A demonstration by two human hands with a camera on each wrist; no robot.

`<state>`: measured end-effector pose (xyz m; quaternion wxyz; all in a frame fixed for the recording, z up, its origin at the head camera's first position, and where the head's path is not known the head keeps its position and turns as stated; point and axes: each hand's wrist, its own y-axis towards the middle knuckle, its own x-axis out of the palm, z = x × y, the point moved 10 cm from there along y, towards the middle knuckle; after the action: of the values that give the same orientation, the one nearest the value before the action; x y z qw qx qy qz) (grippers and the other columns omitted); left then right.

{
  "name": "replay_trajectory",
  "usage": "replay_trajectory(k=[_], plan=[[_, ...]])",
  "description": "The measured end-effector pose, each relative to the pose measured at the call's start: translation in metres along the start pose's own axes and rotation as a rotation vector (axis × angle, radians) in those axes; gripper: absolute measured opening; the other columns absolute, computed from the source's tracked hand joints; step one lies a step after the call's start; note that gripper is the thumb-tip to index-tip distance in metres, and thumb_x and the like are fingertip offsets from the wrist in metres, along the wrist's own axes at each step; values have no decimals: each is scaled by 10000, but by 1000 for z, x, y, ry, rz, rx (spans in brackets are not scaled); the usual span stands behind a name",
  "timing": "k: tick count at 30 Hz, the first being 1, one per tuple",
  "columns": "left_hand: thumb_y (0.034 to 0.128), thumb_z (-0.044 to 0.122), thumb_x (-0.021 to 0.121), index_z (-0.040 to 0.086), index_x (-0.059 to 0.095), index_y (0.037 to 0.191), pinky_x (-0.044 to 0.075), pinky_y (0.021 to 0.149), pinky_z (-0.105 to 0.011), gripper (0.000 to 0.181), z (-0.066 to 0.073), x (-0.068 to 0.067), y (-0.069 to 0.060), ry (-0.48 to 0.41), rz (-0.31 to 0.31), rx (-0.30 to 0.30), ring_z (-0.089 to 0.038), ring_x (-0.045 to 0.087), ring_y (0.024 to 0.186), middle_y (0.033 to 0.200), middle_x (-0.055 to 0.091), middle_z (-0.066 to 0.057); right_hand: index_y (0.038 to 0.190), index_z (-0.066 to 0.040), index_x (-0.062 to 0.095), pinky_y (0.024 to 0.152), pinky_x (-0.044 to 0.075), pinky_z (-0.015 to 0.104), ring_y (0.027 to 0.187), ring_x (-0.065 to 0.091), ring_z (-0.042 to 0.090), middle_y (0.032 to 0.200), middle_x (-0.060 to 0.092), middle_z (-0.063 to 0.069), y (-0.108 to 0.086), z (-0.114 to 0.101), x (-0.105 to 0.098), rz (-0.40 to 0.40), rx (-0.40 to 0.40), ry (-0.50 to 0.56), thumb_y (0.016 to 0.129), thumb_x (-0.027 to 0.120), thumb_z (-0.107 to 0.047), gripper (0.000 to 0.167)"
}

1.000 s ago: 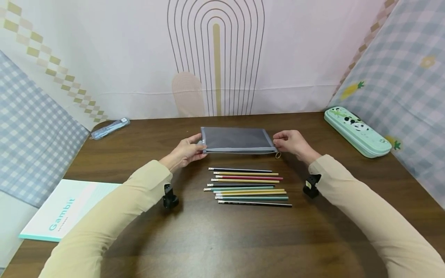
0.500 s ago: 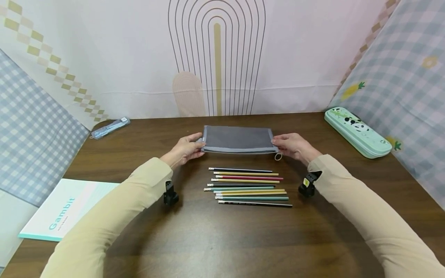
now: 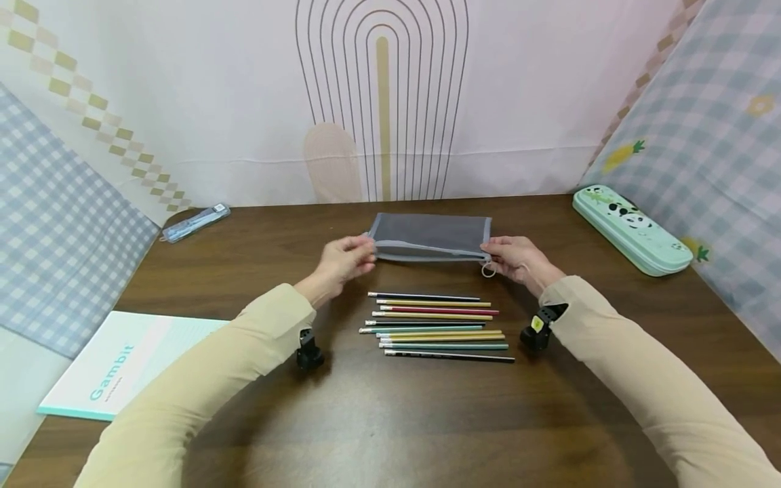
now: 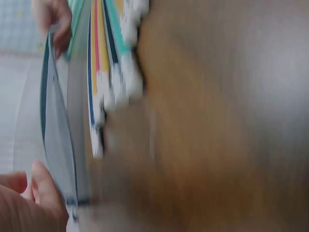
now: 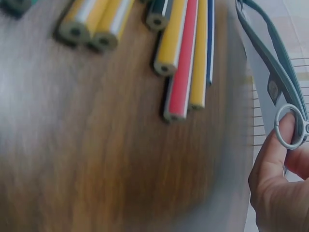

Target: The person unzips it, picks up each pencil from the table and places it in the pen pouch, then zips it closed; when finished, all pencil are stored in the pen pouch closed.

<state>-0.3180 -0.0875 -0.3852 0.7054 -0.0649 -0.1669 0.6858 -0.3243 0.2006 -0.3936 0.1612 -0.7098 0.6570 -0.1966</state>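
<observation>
A grey zip pouch [image 3: 430, 232] is held above the table behind a row of pencils [image 3: 436, 315]. My left hand [image 3: 343, 263] pinches its left end; my right hand [image 3: 518, 259] grips its right end beside a ring pull [image 3: 489, 270]. In the left wrist view the pouch [image 4: 60, 130] gapes along its edge, the left hand [image 4: 34, 203] at its near end. The right wrist view has the right hand [image 5: 277, 179] behind the ring [image 5: 288, 126], with the mouth of the pouch parted.
A green panda case [image 3: 633, 229] lies at the back right. At the back left is a small blue packet [image 3: 195, 224]. A white notebook [image 3: 131, 362] lies at the left, partly under the left sleeve.
The pouch has shifted right and slightly back, and its mouth has parted. My left hand has moved right with it; my right hand has moved onto the pouch's right corner.
</observation>
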Motion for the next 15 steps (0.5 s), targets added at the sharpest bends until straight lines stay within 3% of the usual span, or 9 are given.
replay_trajectory(k=[4,7,11,15], plan=[[949,50,536,-83,495,1284,543,602,-139,363,-26,40,-7,-83,-152,-173,-67,629,642,760,658,-25,1039,-64,460,529,503,127,612,605,75,734,565,-16,-3,3,5,-17,11,89,960,483,-46,84],[959,68,524,-99,479,1294,546,609,-141,377,-38,58,-8,-157,-171,-237,-88,643,652,731,653,-38,1040,-56,451,517,499,125,621,614,94,742,564,1,-7,4,11,-37,15,143,962,473,-31,85],[954,83,540,-85,520,1242,543,587,-142,335,-44,69,-4,-222,-122,-237,-90,646,636,731,652,-46,1015,-43,455,528,512,135,626,625,112,715,589,12,-11,4,17,-58,11,197,962,463,-15,60],[943,39,544,-45,581,1059,533,560,-136,148,-43,73,-2,-248,-72,-206,-79,636,614,742,651,-50,1004,-46,476,569,535,149,636,632,103,713,619,15,-12,6,16,-68,13,205,960,475,-19,52]])
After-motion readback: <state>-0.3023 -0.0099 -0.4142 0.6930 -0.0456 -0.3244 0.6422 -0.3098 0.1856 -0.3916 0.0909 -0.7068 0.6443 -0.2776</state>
